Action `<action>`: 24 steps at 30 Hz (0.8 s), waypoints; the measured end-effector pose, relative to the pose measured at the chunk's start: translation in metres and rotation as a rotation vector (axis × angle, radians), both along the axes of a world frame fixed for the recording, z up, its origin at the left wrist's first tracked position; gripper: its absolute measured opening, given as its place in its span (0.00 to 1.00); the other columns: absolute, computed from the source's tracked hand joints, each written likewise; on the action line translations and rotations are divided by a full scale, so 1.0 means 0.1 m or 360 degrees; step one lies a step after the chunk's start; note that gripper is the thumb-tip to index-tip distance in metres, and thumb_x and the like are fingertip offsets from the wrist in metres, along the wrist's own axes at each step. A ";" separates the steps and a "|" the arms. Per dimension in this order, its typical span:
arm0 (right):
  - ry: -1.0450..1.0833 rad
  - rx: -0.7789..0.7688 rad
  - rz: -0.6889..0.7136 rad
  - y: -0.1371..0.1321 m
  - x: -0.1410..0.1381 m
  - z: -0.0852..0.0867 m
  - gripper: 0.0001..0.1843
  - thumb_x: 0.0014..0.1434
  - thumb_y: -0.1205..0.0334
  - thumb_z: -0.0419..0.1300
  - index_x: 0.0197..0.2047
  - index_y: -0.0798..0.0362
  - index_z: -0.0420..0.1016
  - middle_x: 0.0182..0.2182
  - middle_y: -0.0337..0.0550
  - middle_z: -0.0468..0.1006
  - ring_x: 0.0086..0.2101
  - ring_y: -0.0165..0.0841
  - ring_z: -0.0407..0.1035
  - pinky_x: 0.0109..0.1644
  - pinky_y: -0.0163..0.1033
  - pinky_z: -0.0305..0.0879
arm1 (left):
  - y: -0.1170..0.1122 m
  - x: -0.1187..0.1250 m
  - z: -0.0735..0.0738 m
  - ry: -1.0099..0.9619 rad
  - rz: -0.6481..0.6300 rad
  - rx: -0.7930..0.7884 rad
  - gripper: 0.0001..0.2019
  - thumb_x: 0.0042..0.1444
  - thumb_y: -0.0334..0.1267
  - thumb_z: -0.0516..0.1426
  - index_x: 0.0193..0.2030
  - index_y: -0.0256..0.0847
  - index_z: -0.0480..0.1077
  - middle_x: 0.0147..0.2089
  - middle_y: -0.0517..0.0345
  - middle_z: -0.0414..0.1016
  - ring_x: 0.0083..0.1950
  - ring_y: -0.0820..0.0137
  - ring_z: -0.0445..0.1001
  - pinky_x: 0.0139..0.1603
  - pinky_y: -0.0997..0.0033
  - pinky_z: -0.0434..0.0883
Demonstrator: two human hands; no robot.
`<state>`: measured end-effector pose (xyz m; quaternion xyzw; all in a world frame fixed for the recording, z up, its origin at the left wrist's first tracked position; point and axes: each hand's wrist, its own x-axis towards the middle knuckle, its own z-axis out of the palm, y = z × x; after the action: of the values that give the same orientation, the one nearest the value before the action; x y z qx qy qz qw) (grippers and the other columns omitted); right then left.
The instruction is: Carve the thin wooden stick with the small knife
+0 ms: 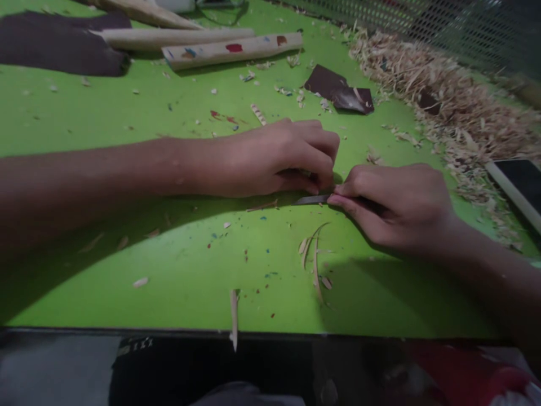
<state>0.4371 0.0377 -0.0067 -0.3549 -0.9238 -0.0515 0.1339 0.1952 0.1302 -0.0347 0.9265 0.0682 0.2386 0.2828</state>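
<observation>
My left hand (306, 149) rests palm down on the green table (169, 282), its fingers curled and pinched together. From behind it sticks out the end of a thin stick with dark bands (258, 114); the rest runs under the palm, in line with the pinch. My right hand (397, 203) is closed just to the right, its thumb and forefinger against the left fingertips. A narrow dark knife blade (313, 199) projects leftward from its grip, low over the table. The handle is hidden in the hand. Thin curled shavings (316, 259) lie nearer to me.
Paint-marked wooden sticks (232, 51) lie at the back left beside dark sandpaper (63, 45). Further right are smaller sandpaper pieces (338, 90). Wood shavings (448, 90) are heaped before a perforated green basket (422, 28). A phone-like slab (519, 180) lies at the right edge.
</observation>
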 end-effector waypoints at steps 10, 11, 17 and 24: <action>-0.0080 0.0086 0.0106 0.02 -0.01 -0.01 0.17 0.76 0.63 0.58 0.32 0.49 0.69 0.25 0.36 0.74 0.25 0.31 0.65 0.28 0.40 0.51 | -0.03 0.05 0.04 0.0101 0.0054 0.0103 0.09 0.69 0.36 0.58 0.39 0.45 0.80 0.43 0.49 0.78 0.50 0.56 0.75 0.52 0.56 0.70; -0.0060 0.0083 0.0109 0.02 -0.01 -0.01 0.17 0.76 0.64 0.58 0.32 0.49 0.69 0.25 0.36 0.73 0.25 0.31 0.65 0.28 0.41 0.51 | -0.03 0.05 0.05 0.0111 0.0059 0.0099 0.09 0.69 0.36 0.58 0.39 0.45 0.80 0.43 0.49 0.78 0.50 0.56 0.75 0.52 0.56 0.70; -0.0047 0.0049 0.0117 0.01 0.02 -0.01 0.15 0.75 0.65 0.58 0.32 0.49 0.68 0.26 0.36 0.74 0.25 0.32 0.67 0.28 0.40 0.52 | -0.01 0.05 0.07 0.0136 0.0024 0.0073 0.10 0.70 0.35 0.57 0.41 0.44 0.80 0.43 0.49 0.78 0.50 0.57 0.75 0.53 0.56 0.70; -0.0112 -0.0015 0.0079 0.01 0.05 -0.01 0.19 0.75 0.65 0.56 0.28 0.49 0.66 0.23 0.34 0.71 0.23 0.29 0.62 0.28 0.38 0.49 | -0.01 0.04 0.06 0.0116 -0.0001 0.0054 0.10 0.70 0.35 0.57 0.40 0.45 0.80 0.44 0.49 0.79 0.51 0.58 0.74 0.53 0.59 0.69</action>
<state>0.4423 0.0389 -0.0074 -0.3304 -0.9368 -0.0562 0.1009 0.1992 0.1292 -0.0289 0.9393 0.0743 0.2056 0.2645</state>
